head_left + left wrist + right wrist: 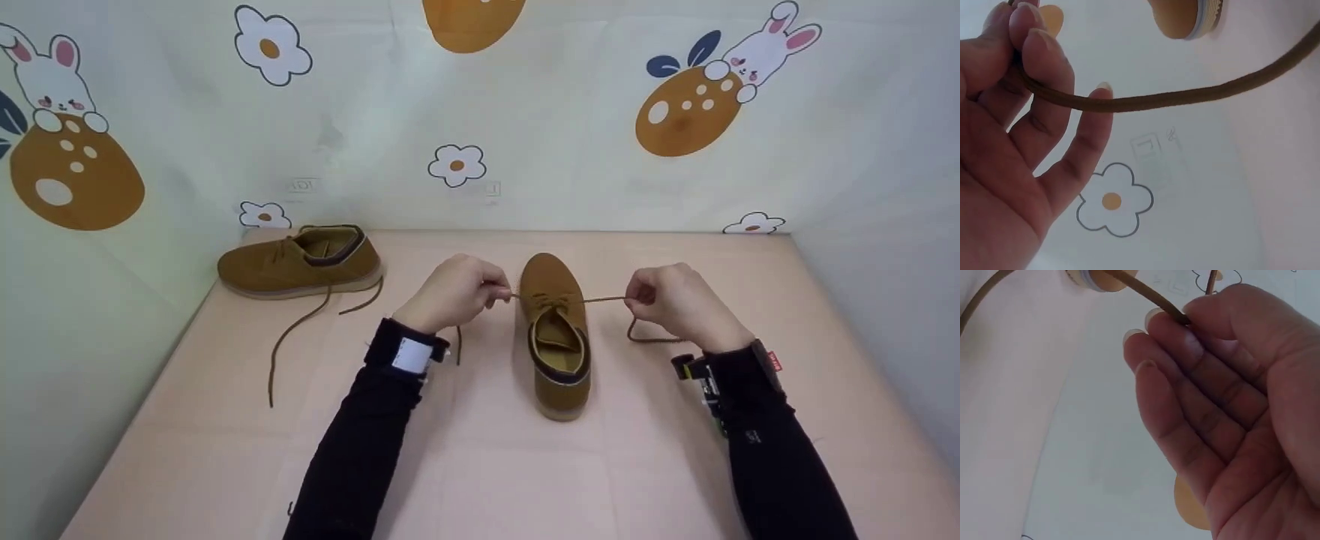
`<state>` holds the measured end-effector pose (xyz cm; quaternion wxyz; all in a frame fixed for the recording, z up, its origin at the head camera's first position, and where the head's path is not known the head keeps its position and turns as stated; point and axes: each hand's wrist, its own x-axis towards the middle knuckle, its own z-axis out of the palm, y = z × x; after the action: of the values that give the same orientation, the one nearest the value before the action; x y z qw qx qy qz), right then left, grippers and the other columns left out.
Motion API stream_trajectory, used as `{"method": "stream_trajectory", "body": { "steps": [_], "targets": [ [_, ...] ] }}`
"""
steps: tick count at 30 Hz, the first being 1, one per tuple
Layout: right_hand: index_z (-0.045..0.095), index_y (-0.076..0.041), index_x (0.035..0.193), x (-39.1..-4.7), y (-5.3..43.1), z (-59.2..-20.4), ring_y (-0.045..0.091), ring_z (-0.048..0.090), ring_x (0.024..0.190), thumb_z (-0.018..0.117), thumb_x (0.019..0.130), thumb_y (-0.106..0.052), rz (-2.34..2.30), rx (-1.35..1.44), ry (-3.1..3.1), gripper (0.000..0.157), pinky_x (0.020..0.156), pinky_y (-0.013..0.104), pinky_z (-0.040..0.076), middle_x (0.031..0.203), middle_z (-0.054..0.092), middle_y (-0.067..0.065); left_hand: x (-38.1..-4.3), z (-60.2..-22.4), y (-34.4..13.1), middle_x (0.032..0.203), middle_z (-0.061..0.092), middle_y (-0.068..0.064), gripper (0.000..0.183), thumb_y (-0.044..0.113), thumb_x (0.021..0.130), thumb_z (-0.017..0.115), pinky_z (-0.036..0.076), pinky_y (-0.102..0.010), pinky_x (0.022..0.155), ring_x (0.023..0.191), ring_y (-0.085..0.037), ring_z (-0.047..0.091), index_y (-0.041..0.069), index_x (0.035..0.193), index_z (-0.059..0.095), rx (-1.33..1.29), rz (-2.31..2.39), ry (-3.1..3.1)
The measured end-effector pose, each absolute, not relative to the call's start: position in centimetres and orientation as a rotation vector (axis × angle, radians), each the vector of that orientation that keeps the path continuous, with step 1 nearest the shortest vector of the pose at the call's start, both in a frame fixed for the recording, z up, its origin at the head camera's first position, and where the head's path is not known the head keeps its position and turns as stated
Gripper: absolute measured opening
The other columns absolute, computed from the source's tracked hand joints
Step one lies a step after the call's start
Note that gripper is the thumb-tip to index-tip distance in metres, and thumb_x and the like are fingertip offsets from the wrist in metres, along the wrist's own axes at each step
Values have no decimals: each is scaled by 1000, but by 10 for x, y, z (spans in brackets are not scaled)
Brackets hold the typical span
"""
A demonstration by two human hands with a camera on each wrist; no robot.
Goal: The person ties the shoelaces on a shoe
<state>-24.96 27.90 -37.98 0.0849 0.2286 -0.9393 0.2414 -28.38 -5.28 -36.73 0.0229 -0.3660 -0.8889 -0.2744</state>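
Note:
A brown shoe (562, 397) stands on the table in the head view, toe pointing away, its laces crossed over the tongue. To its left, my left hand (457, 292) pinches one shoelace (1151, 101) between thumb and fingers; the loose end hangs below the hand. On the opposite side my right hand (679, 304) pinches the other shoelace (604, 300) between thumb and fingertips. That lace runs straight from the shoe to the fingers, then its tail bends down near the table. In the right wrist view the right hand (1224, 394) has its remaining fingers loosely bent.
A second brown shoe (262, 266) sits at the back left of the table (510, 487), toe to the left, its loose laces (289, 341) trailing toward the front. Behind the table rises a pale backdrop (540, 105) printed with rabbits and flowers.

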Motion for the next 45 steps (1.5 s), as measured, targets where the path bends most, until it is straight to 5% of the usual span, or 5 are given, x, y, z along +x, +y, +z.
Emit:
{"method": "stream_trajectory", "body": {
  "steps": [13, 20, 26, 39, 45],
  "targets": [
    [69, -12, 67, -251, 295, -385, 16, 56, 63, 67, 76, 0, 572, 541, -2953, 15, 64, 36, 47, 64, 62, -6, -289, -356, -79, 61, 64, 6, 12, 11, 91, 72, 46, -31, 76, 70, -13, 60, 11, 81, 78, -1261, -918, -2968],
    [66, -12, 72, -249, 295, -381, 16, 55, 64, 67, 78, -2, 561, 550, -2957, 12, 65, 35, 46, 67, 60, -5, -295, -364, -75, 79, 67, 4, 7, 18, 86, 77, 43, -34, 80, 84, -22, 59, 13, 89, 81, -1122, -855, -2852],
    [65, -13, 74, -246, 293, -375, 15, 53, 63, 66, 78, -1, 525, 606, -2897, 14, 63, 34, 45, 67, 59, -5, -291, -363, -66, 78, 70, 5, 13, 22, 93, 71, 46, -34, 74, 77, -15, 62, 14, 88, 80, -906, -911, -2862],
    [65, -14, 77, -242, 288, -376, 13, 53, 61, 67, 82, -3, 539, 622, -2864, 12, 61, 35, 45, 66, 58, -6, -311, -372, -1, 113, 71, -6, 19, 18, 95, 69, 48, -38, 98, 118, -27, 61, 7, 109, 75, -919, -1003, -2322],
    [66, -15, 78, -243, 285, -376, 12, 54, 61, 68, 82, -5, 533, 626, -2925, 11, 62, 35, 46, 66, 60, -6, -318, -384, 7, 126, 66, -8, 33, 22, 100, 62, 45, -35, 101, 120, -24, 60, 10, 130, 64, -804, -993, -2664]
  ]
}}
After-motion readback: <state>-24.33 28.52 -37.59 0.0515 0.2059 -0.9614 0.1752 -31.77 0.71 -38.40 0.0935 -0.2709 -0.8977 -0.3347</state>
